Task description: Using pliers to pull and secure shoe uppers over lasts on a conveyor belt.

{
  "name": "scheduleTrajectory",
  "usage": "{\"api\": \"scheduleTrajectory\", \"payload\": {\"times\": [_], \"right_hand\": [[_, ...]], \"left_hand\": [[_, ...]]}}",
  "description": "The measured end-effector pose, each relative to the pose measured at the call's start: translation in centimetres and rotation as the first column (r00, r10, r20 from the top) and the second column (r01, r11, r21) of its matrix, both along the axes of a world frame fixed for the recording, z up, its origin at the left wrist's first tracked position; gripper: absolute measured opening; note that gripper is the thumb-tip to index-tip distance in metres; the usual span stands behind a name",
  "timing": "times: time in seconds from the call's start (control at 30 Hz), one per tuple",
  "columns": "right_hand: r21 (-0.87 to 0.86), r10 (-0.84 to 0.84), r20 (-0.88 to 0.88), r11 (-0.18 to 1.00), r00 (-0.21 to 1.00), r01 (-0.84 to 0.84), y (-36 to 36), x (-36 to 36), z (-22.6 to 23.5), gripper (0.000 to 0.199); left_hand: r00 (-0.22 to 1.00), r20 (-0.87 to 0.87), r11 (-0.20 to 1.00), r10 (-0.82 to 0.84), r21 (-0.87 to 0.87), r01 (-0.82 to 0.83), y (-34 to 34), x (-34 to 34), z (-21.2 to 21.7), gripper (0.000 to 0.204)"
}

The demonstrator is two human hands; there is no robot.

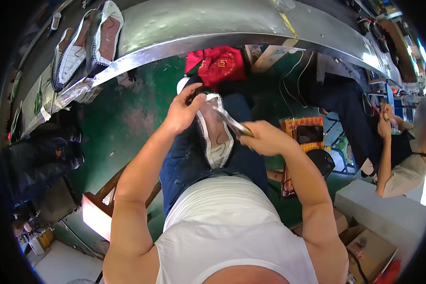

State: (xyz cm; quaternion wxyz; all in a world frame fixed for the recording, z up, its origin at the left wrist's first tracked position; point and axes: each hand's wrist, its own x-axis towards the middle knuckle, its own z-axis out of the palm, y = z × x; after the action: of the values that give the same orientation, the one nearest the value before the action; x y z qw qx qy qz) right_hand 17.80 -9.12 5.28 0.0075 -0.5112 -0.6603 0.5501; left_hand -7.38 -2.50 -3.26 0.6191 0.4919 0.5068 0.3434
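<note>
A shoe (216, 135) lies upside down across my lap, its brown bottom up and a whitish folded edge around it. At its far end, my left hand (183, 110) is closed around the dark tip, with the thumb on the edge. My right hand (266, 137) grips a pair of metal pliers (231, 122) from the right. The pliers' head reaches over the far part of the shoe bottom, by the right edge. The fine shape of the jaws is too blurred to tell.
Several similar shoes (108, 35) rest on the metal bench (184, 21) at far left. A red bag (217, 64) lies beneath the bench. To my right are a black round pad (321, 162), cardboard boxes (371, 251) and a seated co-worker (404, 168).
</note>
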Motion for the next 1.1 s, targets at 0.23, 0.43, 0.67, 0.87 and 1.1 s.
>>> {"api": "scheduleTrajectory", "payload": {"times": [0.23, 0.43, 0.67, 0.87, 1.1], "right_hand": [[0.28, -0.406, -0.549, 0.734, 0.73, 0.619, -4.3, -1.4, -0.4, 0.036], [0.442, -0.085, -0.764, 0.655, 0.64, 0.613, -8.1, -2.7, -1.0, 0.042], [0.62, 0.099, -0.705, 0.568, 0.702, 0.542, -10.4, -1.9, -0.4, 0.037], [0.648, 0.119, -0.643, 0.61, 0.756, 0.455, -10.0, -1.5, 0.1, 0.035], [0.483, 0.04, -0.698, 0.763, 0.715, 0.429, -9.4, -1.7, -1.6, 0.042]], "left_hand": [[0.944, -0.287, 0.646, -0.161, 0.692, 0.321, -7.0, -0.4, 8.6, 0.056], [0.95, -0.229, 0.425, -0.212, 0.854, 0.301, -13.0, 1.3, 7.7, 0.065], [0.971, -0.214, 0.272, -0.106, 0.933, 0.236, -15.8, 1.7, 6.4, 0.05], [0.961, -0.247, 0.264, -0.127, 0.925, 0.273, -15.7, 1.6, 7.0, 0.052], [0.963, -0.257, 0.356, -0.085, 0.895, 0.27, -16.1, 2.0, 6.1, 0.064]]}}
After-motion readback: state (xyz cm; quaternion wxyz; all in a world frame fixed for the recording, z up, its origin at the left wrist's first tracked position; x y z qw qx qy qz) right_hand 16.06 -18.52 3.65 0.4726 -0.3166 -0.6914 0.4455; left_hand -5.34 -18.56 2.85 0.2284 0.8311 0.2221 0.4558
